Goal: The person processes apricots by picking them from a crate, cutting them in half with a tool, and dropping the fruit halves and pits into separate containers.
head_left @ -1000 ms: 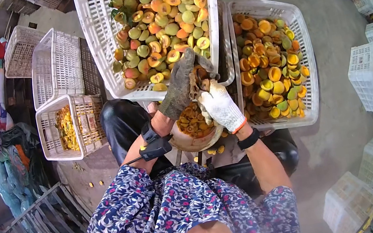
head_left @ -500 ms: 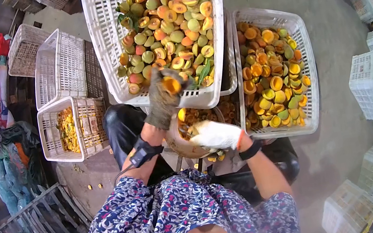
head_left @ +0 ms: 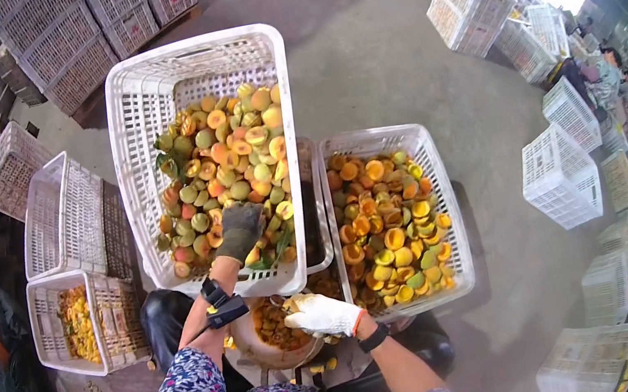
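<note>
My left hand, in a dark grey glove, reaches into the large white basket and touches the cut peaches there; its fingertips are hidden. My right hand, in a white glove, is closed above the round bucket. Whatever its fingers grip is too small to make out. Inside the bucket lie orange-brown scraps, perhaps pits. At the right, another white basket holds hollowed peach halves.
To the left, a white basket holds yellow pieces, beside other baskets. Stacked crates rise at the back left. Along the right, white crates stand in a row, with people seated beyond. Concrete floor lies between.
My left hand, which held a hollowed peach half above the bucket side, has moved into the large basket without it. My right hand stays over the bucket. The view has tilted up.
</note>
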The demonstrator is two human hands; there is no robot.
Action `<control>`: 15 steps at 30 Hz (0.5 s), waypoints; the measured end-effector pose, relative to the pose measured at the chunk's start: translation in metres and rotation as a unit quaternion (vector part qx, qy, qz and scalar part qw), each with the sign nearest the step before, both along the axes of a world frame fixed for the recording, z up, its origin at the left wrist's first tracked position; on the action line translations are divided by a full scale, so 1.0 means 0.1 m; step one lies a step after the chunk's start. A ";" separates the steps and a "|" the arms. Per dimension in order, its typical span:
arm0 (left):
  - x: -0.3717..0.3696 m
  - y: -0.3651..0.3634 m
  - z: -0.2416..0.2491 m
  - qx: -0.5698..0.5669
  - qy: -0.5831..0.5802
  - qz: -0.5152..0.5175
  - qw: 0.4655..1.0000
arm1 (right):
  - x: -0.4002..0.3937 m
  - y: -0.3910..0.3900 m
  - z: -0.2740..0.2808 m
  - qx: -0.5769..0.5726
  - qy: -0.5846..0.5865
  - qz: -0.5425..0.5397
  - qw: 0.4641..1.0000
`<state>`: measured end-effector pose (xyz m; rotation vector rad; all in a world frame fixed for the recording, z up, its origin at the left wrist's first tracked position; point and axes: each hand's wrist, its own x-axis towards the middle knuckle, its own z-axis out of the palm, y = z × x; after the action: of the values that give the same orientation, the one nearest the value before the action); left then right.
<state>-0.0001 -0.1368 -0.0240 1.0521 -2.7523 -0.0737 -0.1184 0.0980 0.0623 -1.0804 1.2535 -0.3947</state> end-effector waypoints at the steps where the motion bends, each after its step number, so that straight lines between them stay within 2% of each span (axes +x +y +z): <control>1: -0.01 0.01 0.01 -0.002 -0.015 0.013 1.000 | -0.01 0.01 0.06 -0.003 -0.009 -0.019 1.000; 2: -0.02 0.02 0.02 -0.002 -0.011 0.014 1.000 | -0.02 0.01 0.12 -0.005 -0.020 -0.035 0.999; 4: 0.00 0.00 0.03 0.077 -0.045 0.065 0.994 | -0.05 -0.06 0.31 -0.016 0.012 -0.039 0.999; 5: 0.11 -0.02 -0.04 0.096 0.014 0.069 0.993 | -0.06 -0.11 0.20 0.001 0.041 -0.034 0.999; 6: 0.18 0.02 -0.03 0.092 0.016 0.071 0.993 | -0.07 -0.13 0.18 -0.003 0.043 -0.032 0.999; 8: 0.31 0.19 0.07 0.121 0.184 0.080 0.972 | -0.09 -0.15 0.19 0.036 -0.051 -0.201 0.978; 10: 0.35 0.45 0.40 0.143 0.170 0.087 0.971 | -0.10 -0.16 0.17 0.010 -0.109 -0.303 0.947; 12: 0.38 0.68 0.42 0.257 0.310 -0.015 0.915 | -0.08 -0.19 0.05 -0.027 -0.149 -0.376 0.914; 14: 0.37 0.91 0.41 0.382 0.363 -0.059 0.848 | -0.04 -0.22 0.03 -0.053 -0.143 -0.378 0.913; 15: 0.35 1.08 0.70 0.438 0.345 -0.041 0.829 | -0.02 -0.23 0.03 -0.076 -0.137 -0.380 0.912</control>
<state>0.0353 -0.0290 0.0456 0.7935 -2.0236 -1.5125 -0.1208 0.0755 0.0650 -0.5876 1.3648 -1.2108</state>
